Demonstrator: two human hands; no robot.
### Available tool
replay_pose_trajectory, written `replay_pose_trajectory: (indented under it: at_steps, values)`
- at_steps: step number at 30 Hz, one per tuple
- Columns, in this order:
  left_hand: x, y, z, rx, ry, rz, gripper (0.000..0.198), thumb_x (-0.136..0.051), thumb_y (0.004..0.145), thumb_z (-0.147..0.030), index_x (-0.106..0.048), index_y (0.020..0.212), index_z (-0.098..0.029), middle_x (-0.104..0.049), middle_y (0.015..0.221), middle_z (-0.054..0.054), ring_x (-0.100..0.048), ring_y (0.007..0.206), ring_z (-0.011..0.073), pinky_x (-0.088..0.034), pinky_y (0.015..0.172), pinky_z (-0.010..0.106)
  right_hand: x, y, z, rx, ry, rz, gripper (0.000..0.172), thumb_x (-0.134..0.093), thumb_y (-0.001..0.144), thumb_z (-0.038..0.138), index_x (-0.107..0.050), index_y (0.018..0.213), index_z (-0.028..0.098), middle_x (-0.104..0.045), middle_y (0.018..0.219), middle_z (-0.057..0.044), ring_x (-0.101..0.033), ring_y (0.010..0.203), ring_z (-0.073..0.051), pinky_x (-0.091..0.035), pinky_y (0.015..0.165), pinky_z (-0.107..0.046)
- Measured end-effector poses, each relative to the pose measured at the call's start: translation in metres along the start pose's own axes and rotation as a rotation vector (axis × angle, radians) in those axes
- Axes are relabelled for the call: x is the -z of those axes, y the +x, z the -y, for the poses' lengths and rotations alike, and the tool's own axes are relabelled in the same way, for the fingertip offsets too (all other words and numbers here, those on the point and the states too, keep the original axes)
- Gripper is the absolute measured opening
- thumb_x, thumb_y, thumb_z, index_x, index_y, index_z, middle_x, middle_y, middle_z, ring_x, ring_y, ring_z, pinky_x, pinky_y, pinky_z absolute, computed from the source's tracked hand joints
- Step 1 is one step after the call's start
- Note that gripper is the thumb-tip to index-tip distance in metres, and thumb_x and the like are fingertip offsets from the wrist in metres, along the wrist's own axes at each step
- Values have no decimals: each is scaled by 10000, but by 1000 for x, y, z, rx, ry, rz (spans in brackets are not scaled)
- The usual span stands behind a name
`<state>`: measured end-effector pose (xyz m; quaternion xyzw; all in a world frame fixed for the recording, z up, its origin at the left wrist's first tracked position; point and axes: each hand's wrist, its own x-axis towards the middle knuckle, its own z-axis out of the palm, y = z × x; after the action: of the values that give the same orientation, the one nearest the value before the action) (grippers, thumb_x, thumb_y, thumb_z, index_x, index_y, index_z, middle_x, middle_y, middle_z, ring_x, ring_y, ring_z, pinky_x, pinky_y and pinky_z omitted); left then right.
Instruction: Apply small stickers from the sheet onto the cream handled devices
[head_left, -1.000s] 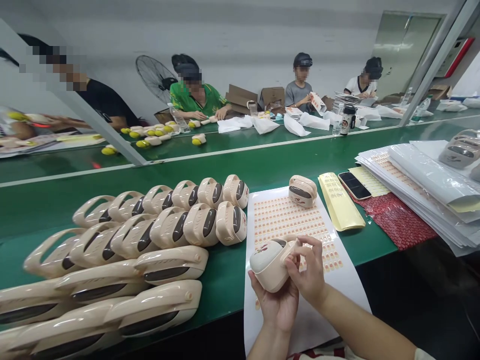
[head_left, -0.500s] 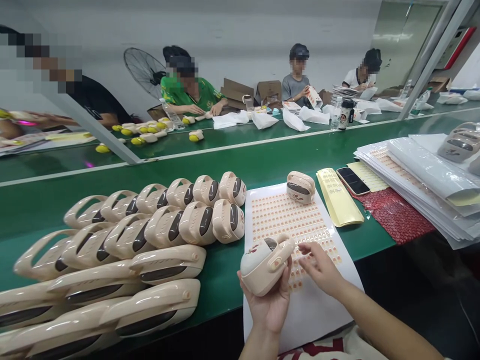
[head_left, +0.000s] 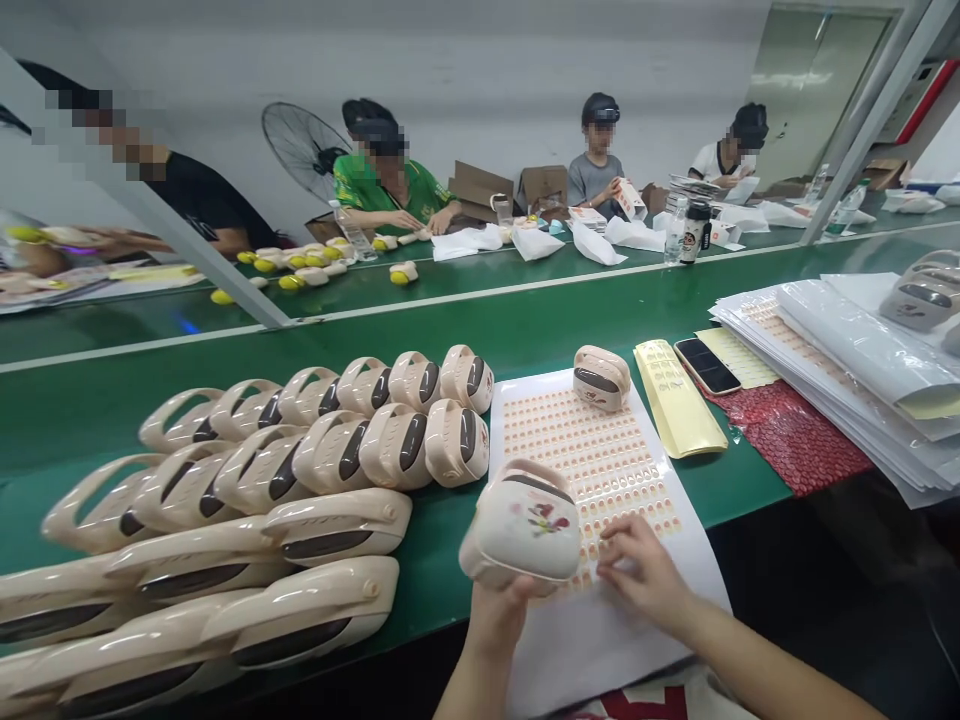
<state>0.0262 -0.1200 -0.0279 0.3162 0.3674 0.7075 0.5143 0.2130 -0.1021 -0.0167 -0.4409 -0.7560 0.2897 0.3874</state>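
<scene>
My left hand (head_left: 499, 610) is closed around the lower part of a beige plastic device with a carry handle (head_left: 525, 525). Its pale face, printed with a red flower, is turned towards me, and its dark panel shows only as a thin strip. Over the sheet of small orange stickers (head_left: 577, 430), my right hand (head_left: 641, 570) has its fingers bent and drawn together at the sticker rows. Whether a sticker is between the fingertips is too small to make out. A second handled device (head_left: 601, 378) stands on the sheet's far end.
Rows of the same devices (head_left: 322, 530) fill the bench's left side. To the right lie yellow sticker strips (head_left: 679, 400), a phone (head_left: 706, 365), red bubble wrap (head_left: 795, 440) and stacked sheets (head_left: 847, 370). Several co-workers sit across the green bench (head_left: 525, 315), beyond a slanted metal post (head_left: 187, 230).
My left hand has turned the device so its flower face points at me, and moved it slightly left. My right hand has dropped from beside the handle to the sticker sheet, its fingers closing.
</scene>
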Motion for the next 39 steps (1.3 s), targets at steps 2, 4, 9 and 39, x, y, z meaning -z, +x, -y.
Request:
replay_pose_trajectory:
  at_steps: [2, 4, 9, 39]
  values:
    - [3, 3, -5, -134, 279, 74, 942, -853, 426, -283, -435, 1265, -377, -546, 1237, 22, -560, 1053, 281, -504, 838, 395, 18, 18, 14, -144, 191, -41, 209, -577, 803, 367, -588, 672, 204, -583, 909, -69, -586, 895, -219, -486, 772, -401]
    - [2, 6, -11, -277, 479, 260, 984, -851, 392, -186, -440, 1266, -375, -519, 1275, 56, -528, 1099, 330, -469, 875, 463, 33, 35, 31, -165, 315, -42, 249, -600, 779, 424, -589, 665, 203, -574, 920, -66, -572, 940, -222, -468, 829, -405]
    - [-10, 10, -18, -450, 648, 535, 978, -803, 463, -118, -390, 1311, -373, -501, 1303, 109, -480, 1165, 370, -420, 901, 546, 43, 56, 64, -92, 337, 105, 195, -652, 736, 394, -620, 650, 222, -565, 932, -42, -563, 957, -210, -467, 864, -393]
    - [-5, 8, -10, -424, 657, 454, 930, -797, 473, -118, -428, 1292, -358, -515, 1293, 99, -493, 1153, 363, -436, 894, 533, 27, 30, 49, 362, -274, -32, 270, -597, 804, 317, -587, 1068, 261, -505, 1146, -107, -487, 1060, -262, -465, 875, -422]
